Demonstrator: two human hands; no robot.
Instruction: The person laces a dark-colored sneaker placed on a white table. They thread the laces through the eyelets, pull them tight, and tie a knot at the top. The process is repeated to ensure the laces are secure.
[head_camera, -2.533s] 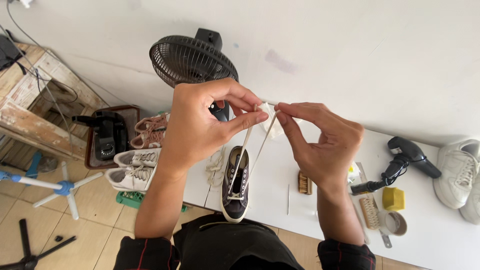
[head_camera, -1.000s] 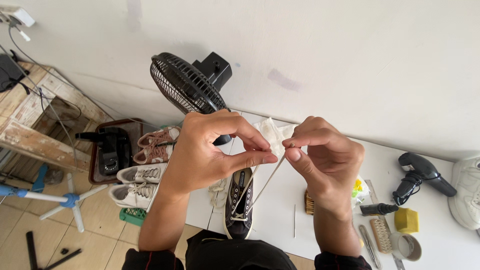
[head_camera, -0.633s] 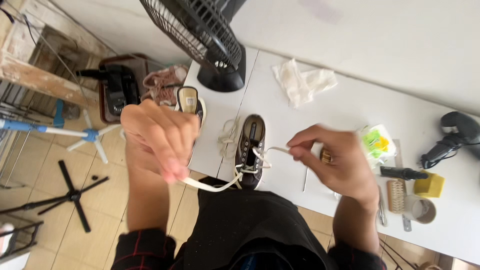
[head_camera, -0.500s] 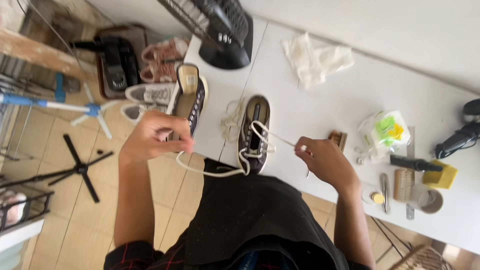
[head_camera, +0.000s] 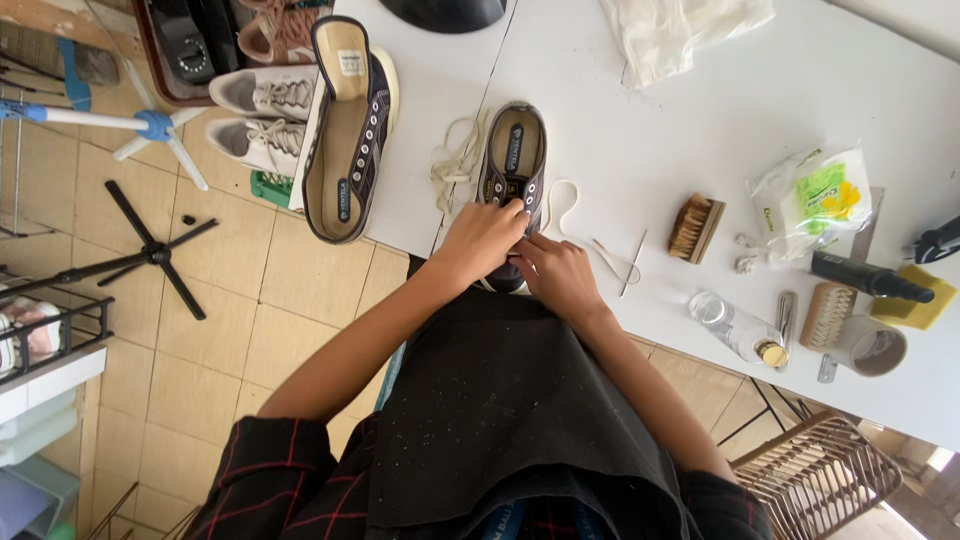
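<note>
Hands: left hand (head_camera: 487, 236) and right hand (head_camera: 560, 272) pinch white lace (head_camera: 562, 205) at dark sneaker (head_camera: 511, 175) eyelets, sneaker braced on table (head_camera: 640, 110) edge.

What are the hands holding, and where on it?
Both the left hand and right hand grip the dark sneaker at its toe end, near the lowest eyelets; whether they pinch the lace cannot be told.

Wooden brush (head_camera: 696, 227), snack packet (head_camera: 815, 195), plastic bottle (head_camera: 735, 328), second dark shoe (head_camera: 347, 130) on white table (head_camera: 640, 110).
</note>
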